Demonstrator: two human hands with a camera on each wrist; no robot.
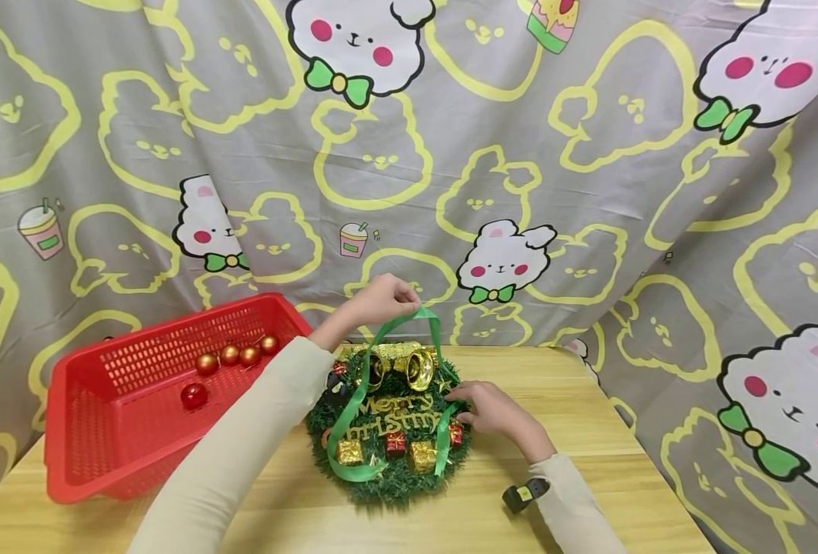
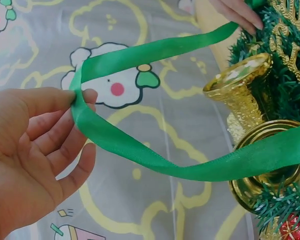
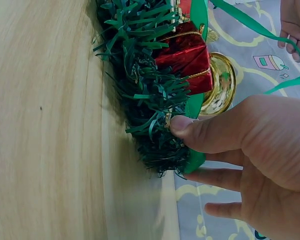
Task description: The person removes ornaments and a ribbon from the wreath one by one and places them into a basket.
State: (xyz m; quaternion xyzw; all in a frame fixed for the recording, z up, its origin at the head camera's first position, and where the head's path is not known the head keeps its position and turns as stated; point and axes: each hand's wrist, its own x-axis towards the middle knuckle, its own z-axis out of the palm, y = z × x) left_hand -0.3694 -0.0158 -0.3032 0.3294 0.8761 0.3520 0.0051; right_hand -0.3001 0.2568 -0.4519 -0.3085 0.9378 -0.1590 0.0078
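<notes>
A green tinsel wreath (image 1: 388, 491) lies on the table, bearing gold "Merry Christmas" lettering (image 1: 395, 419), gold bells (image 1: 419, 371) and small red and gold gift boxes (image 1: 422, 455). My left hand (image 1: 384, 298) is raised above the wreath's far side and pinches a green ribbon (image 2: 215, 167) between thumb and index finger, lifting it into a loop. At the wreath's right edge, my right hand (image 1: 492, 408) pinches the ribbon, its thumb (image 3: 190, 131) against the tinsel. Both ribbon ends hang over the wreath's front. Part of the right hand's grip is hidden by tinsel.
On the left stands a red plastic basket (image 1: 104, 454) holding several gold balls (image 1: 230, 355) and a shiny red ball (image 1: 194, 395). A patterned curtain (image 1: 395, 208) hangs behind the wooden table (image 1: 589, 431). A black device (image 1: 525, 495) sits at the right wrist.
</notes>
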